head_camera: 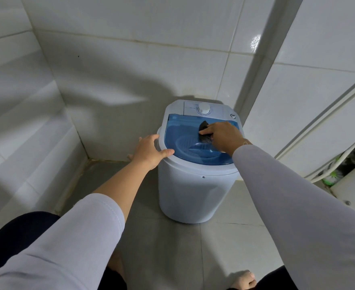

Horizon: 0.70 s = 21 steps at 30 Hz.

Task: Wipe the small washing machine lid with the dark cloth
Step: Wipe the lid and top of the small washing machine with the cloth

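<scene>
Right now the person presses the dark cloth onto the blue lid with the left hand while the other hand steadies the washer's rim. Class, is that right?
Not quite. The head view shows the right hand pressing the dark cloth onto the blue lid, while the left hand steadies the washer's rim.

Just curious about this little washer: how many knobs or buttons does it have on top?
2. A large white dial sits in the middle of the control panel behind the blue lid; a small round button is at the panel's right corner. The right hand could hide others.
</scene>
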### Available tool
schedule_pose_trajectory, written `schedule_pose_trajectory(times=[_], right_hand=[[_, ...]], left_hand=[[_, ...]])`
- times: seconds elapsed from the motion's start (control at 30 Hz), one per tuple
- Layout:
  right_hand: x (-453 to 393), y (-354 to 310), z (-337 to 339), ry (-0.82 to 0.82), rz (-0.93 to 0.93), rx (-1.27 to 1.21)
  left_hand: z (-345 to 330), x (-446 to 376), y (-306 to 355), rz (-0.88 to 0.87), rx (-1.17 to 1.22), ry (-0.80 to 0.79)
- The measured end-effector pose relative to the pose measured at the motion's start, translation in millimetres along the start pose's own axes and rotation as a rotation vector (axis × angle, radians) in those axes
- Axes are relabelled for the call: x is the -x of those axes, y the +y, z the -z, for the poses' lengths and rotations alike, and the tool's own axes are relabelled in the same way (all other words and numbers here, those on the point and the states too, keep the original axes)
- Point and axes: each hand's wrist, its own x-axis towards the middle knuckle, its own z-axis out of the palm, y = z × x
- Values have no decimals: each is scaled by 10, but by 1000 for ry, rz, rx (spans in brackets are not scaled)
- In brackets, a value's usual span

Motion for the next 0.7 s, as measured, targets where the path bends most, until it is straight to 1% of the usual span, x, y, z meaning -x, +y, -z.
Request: schedule_pose_trajectory(times=[0.13,0.23,0.37,0.53,0.63,0.7], right_hand=[[84,247,24,-17,-82,-30],[176,408,43,-33,-129,3],[289,550,60,-6,-176,-4],[414,714,51,10,-279,-81],[483,779,84,-23,-296,-83],[487,784,152,-9,-301,-75]], left_hand=[[-5,-27,-8,-7,11,-3],[-6,-48,-14,-8,12,-5],[-7,-52,-15,4,10,5],[-10,-55,-14,7,-28,13],[-8,-60,-9,7,-50,18],[-8,-54,-2,14,-56,19]])
